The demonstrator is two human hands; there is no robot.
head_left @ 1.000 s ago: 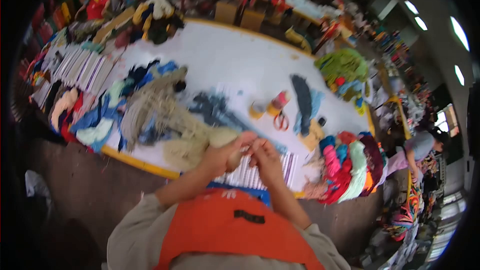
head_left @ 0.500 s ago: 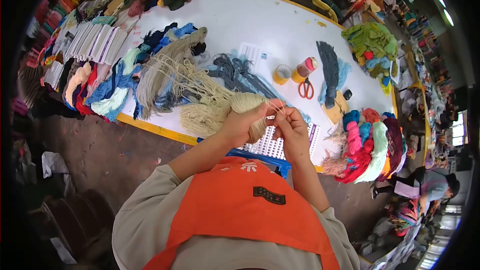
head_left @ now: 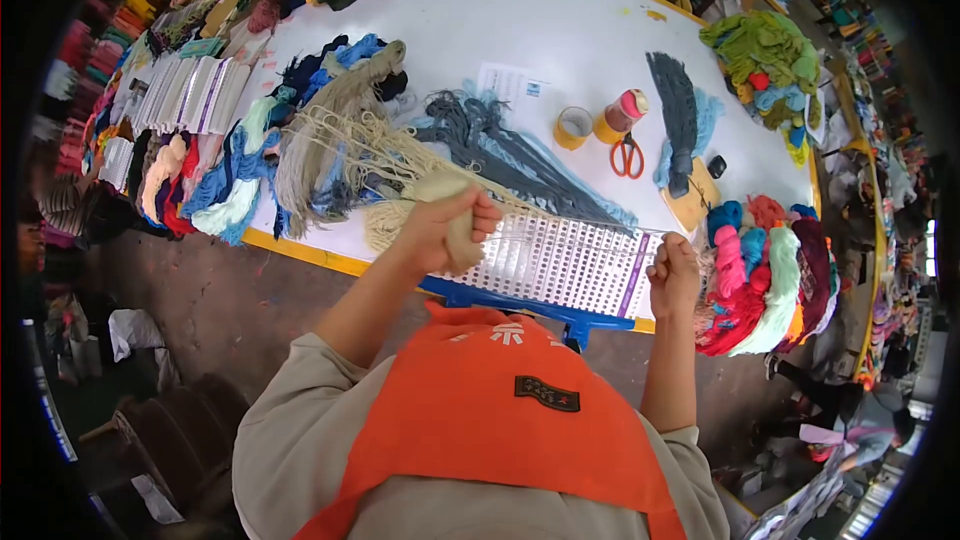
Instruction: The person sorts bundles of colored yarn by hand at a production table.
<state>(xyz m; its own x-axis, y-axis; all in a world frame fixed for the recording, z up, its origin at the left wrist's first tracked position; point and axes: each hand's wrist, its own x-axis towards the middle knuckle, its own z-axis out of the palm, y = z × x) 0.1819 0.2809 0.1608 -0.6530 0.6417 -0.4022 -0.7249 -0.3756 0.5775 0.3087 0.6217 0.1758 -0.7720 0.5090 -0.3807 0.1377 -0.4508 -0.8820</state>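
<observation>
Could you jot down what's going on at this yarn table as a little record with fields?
Place: a long white table with a yellow edge
Left hand: closed around a cream yarn bundle
Right hand: pinching a thin strand pulled taut from the bundle
Under the strand: a white perforated board
Farther back: red scissors, two tape rolls, grey and blue yarn
Right edge: a bright yarn heap
Clothing: orange apron

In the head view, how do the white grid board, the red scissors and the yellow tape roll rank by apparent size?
1. white grid board, nearest the camera, which enlarges it
2. and 3. red scissors and yellow tape roll: they look alike
</observation>
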